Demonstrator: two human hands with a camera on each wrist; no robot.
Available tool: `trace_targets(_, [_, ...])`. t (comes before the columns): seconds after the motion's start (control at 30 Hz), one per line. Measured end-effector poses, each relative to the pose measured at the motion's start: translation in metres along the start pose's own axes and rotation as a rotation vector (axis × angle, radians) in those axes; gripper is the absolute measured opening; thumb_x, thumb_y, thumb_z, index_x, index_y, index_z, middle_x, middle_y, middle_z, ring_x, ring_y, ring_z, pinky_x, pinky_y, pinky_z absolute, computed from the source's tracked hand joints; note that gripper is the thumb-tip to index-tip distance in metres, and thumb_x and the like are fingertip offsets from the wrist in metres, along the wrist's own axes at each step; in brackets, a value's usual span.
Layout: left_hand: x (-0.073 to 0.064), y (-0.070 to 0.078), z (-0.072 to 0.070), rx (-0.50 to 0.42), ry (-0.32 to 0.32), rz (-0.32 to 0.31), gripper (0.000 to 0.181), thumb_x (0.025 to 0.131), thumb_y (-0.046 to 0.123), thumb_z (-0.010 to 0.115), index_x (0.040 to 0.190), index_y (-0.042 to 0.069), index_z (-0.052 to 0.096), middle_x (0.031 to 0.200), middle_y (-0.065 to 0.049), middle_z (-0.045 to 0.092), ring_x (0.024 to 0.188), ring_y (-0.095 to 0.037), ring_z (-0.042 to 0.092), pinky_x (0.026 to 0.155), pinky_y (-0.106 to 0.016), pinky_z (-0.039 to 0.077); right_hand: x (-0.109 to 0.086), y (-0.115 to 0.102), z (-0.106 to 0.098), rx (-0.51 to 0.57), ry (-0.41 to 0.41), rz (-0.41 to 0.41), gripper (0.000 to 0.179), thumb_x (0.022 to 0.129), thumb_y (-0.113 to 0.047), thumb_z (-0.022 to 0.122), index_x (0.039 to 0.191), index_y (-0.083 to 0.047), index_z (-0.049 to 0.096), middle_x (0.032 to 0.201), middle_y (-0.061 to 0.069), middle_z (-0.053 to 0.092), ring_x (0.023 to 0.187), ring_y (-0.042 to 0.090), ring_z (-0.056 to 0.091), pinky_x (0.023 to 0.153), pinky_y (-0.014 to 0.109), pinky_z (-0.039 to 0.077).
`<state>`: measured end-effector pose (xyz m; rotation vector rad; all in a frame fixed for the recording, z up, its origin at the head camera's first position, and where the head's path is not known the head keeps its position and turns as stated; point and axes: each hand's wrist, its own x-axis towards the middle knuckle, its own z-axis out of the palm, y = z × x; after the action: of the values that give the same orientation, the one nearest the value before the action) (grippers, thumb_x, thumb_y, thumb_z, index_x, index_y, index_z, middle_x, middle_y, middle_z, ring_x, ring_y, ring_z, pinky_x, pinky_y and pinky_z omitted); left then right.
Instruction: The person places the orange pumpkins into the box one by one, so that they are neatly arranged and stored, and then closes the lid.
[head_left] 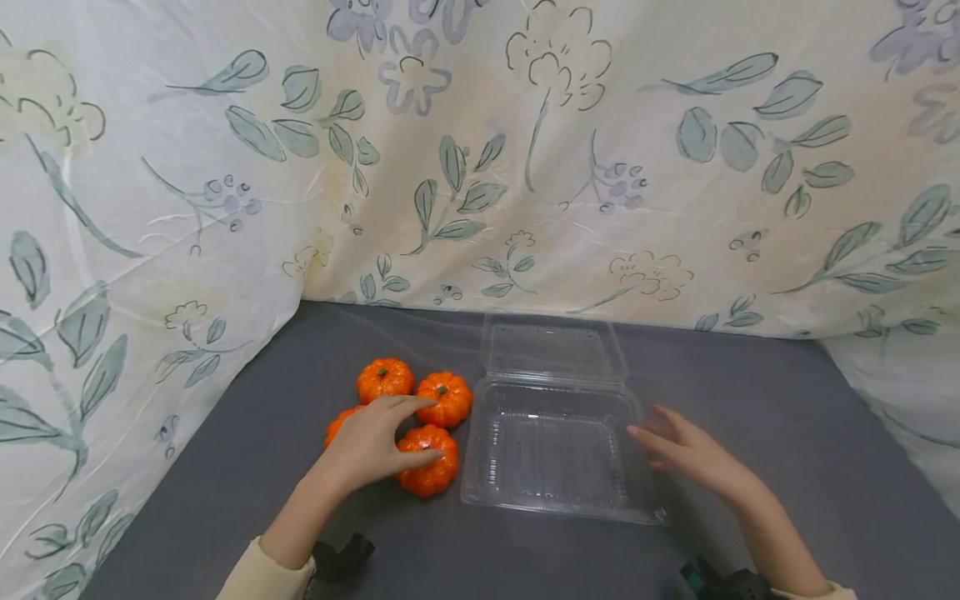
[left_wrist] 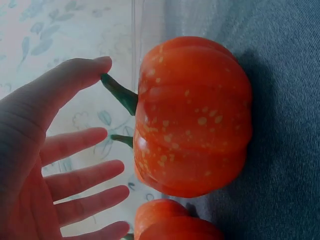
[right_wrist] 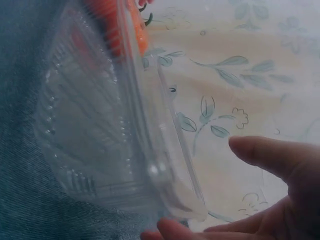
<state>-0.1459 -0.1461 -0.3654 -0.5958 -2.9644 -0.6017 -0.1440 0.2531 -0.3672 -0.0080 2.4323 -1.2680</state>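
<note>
Several small orange toy pumpkins [head_left: 384,379] with green stems sit grouped on the left of the dark table. My left hand [head_left: 367,446] hovers over them, fingers spread and slightly bent. In the left wrist view its thumb is beside the stem of the nearest pumpkin [left_wrist: 195,120]; whether they touch I cannot tell. To the right of the pumpkins lies a clear plastic clamshell container [head_left: 555,454], its lid [head_left: 553,348] laid back away from me. At the container's right edge is my right hand [head_left: 693,454], thumb and fingers apart. It grips nothing; contact with the rim [right_wrist: 150,170] is unclear.
A floral-patterned cloth [head_left: 465,167] hangs behind the table and along its sides. Dark grey fabric covers the table [head_left: 487,554]. Black wrist devices [head_left: 341,557] show below both hands.
</note>
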Motion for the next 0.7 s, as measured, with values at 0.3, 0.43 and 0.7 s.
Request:
trace_targets(0.3, [0.001,0.002,-0.001,-0.037,-0.065,-0.015,0.064,0.068,0.053,0.074,0.12,0.019,0.06,0.12,-0.002,0.059,0.109,-0.021,0.055,0.088,-0.043,0.046,0.004,0.003,-0.001,0.038,-0.018,-0.022,0.072,0.095,-0.033,0.051,0.135,0.019,0.02,0.125,0.04,0.042,0.107,0.043,0.055,0.08,0.04,0.052])
trace_targets(0.43, [0.0,0.003,0.002,-0.05,-0.101,0.007,0.063,0.068,0.049,0.076,0.12,0.017,0.061,0.117,-0.002,0.061,0.105,-0.02,0.056,0.086,-0.041,0.046,0.007,0.005,0.002,0.05,0.03,-0.022,0.066,0.093,-0.028,0.054,0.131,0.018,0.025,0.118,0.04,0.049,0.097,0.038,0.061,0.075,0.04,0.053])
trace_targets(0.7, [-0.003,0.003,0.007,-0.098,-0.166,0.051,0.061,0.065,0.04,0.08,0.117,0.014,0.062,0.113,-0.002,0.062,0.102,-0.018,0.057,0.085,-0.044,0.045,0.012,0.013,0.008,0.093,0.024,-0.076,0.044,0.093,-0.008,0.049,0.122,0.021,0.032,0.103,0.035,0.058,0.085,0.035,0.065,0.066,0.039,0.055])
